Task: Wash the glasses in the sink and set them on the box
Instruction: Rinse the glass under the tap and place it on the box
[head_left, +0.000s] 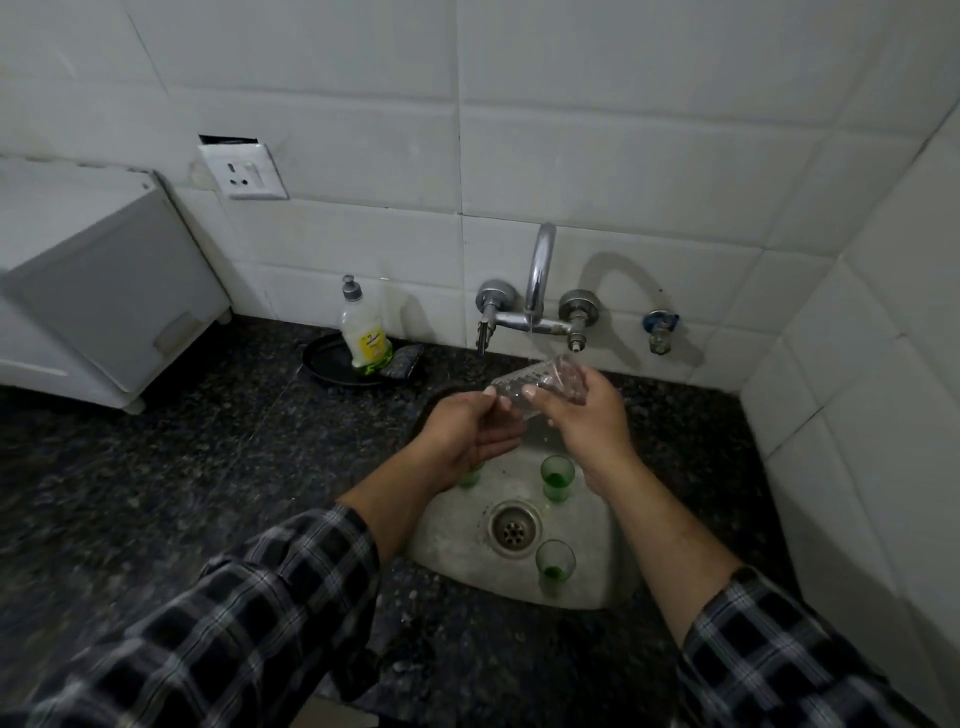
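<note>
The right hand (582, 415) curls round a clear glass (540, 387) that is tilted on its side. The left hand (467, 431) pinches the glass's lower end between thumb and fingertips. Both hold it over the steel sink (452, 540), just under the tap (537, 275), where a thin stream of water seems to fall.

Below the hands, upright in the basin, are three more:
- one green glass (557, 475) by the right wrist
- a second green glass (555, 564) nearer the person, beside the drain (514, 527)
- a third green glass (470, 474) half hidden by the left hand

Left of the hands sits a dish soap bottle (363, 332), and further left a white box (104, 280).
</note>
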